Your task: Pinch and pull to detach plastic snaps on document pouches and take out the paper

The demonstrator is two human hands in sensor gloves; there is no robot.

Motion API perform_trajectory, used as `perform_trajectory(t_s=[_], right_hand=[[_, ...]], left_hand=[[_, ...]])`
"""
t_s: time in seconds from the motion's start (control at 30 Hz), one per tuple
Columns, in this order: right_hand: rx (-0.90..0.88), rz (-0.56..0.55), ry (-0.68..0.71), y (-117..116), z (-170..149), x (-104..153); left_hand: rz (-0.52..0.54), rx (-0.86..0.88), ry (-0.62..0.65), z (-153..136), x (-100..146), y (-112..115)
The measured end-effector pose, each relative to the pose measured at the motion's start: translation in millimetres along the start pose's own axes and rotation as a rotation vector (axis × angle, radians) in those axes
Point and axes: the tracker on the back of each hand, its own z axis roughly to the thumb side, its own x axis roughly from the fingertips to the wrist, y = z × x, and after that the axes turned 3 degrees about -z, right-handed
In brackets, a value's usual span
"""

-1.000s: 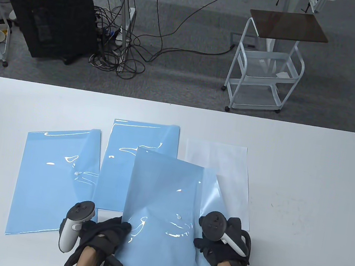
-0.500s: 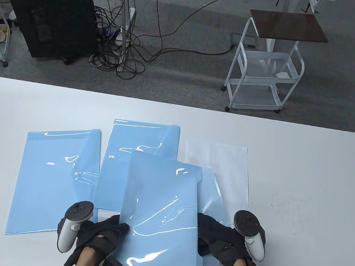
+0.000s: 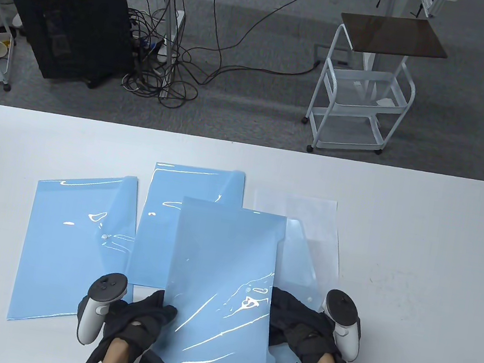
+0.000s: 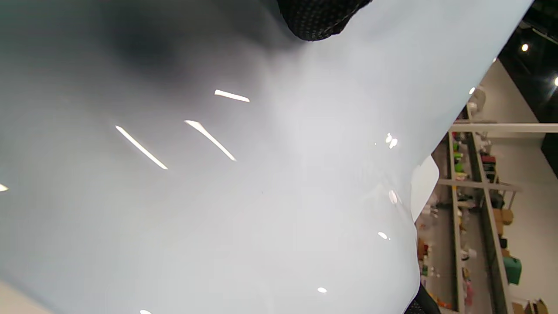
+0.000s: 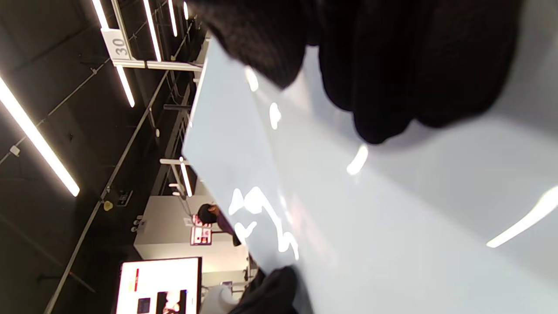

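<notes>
A light-blue front pouch [image 3: 218, 274] is raised slightly off the table between both hands. Its snap stud [image 3: 247, 291] shows on the body. Its translucent flap [image 3: 300, 264] lies open to the right, over a white paper sheet [image 3: 305, 214]. My left hand [image 3: 164, 311] grips the pouch's left edge near the bottom. My right hand [image 3: 279, 311] holds the right edge below the flap, its fingertips hidden behind the plastic. In the right wrist view the gloved fingers [image 5: 383, 65] curl over the pale pouch [image 5: 392, 240]. The left wrist view is filled with pouch surface [image 4: 261, 196].
Two more blue pouches lie flat: one at the left [image 3: 70, 251] with its snap fastened, one behind the centre [image 3: 187, 209]. The white table [image 3: 417, 264] stretches to the right. A white cart [image 3: 360, 103] and a computer tower [image 3: 74, 21] stand on the floor beyond.
The flap has come off the snap and swung open to the right. My right hand turned over and shifted right along the pouch's edge. The left hand kept its grip.
</notes>
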Motion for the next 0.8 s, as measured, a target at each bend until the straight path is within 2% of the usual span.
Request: perform_trajectory(t_s=[0.17,0.3,0.53,0.67,0.8], right_hand=[[0.057,-0.089,0.015,-2.0,2.8,-0.9],[0.128,-0.173,0.041,-5.5,8.1,1.3],[0.447,-0.433,0.045,-4.2,25.4,12.0],[0.46,-0.469,-0.005,9.3,32.5,16.5],[0.42,-0.439,-0.061,29.4,45.1,24.0]], left_hand=[[-0.092,0.06,0.064,2.5,-1.3,4.5],[-0.057,0.041,0.052,1.3,-0.7,2.9],[-0.001,0.05,0.029,1.1,2.1,0.7],[0.018,0.054,0.027,0.8,4.9,-3.6],[0.035,0.063,0.019,0.6,6.6,-6.6]])
